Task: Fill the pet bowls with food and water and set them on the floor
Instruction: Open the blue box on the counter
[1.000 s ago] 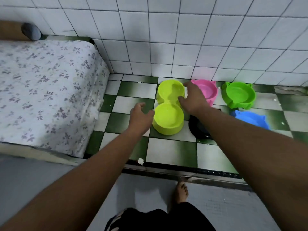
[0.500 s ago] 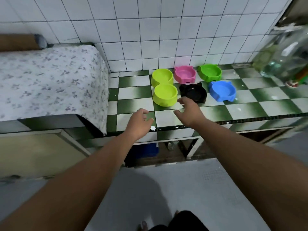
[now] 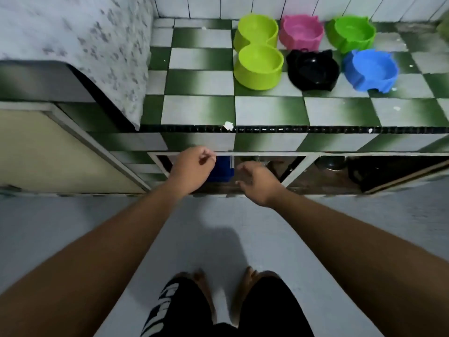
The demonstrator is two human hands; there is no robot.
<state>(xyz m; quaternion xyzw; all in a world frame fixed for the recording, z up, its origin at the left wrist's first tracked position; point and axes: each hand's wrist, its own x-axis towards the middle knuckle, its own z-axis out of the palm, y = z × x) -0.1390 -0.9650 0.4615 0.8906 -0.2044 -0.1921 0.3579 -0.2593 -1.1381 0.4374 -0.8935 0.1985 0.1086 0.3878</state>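
Observation:
Several pet bowls stand on the green-and-white checkered counter (image 3: 199, 110): a lime double bowl (image 3: 258, 52), a pink bowl (image 3: 301, 31), a green bowl (image 3: 351, 32), a black bowl (image 3: 312, 69) and a blue bowl (image 3: 370, 69). All look empty. My left hand (image 3: 192, 169) hangs below the counter edge with fingers loosely curled, holding nothing. My right hand (image 3: 257, 182) is beside it, fingers relaxed and empty. Both are in front of the open space under the counter, well away from the bowls.
A floral cloth (image 3: 80, 45) covers a raised surface at the left. Under the counter sit a blue box (image 3: 222, 169), a metal pot (image 3: 331, 162) and dark items. A cream cabinet door (image 3: 48, 152) is at the left. I stand on the grey floor (image 3: 218, 227), bare feet visible.
Both hands left the lime double bowl, drew back off the counter and dropped below its front edge. My view stepped back and tilted down to the floor.

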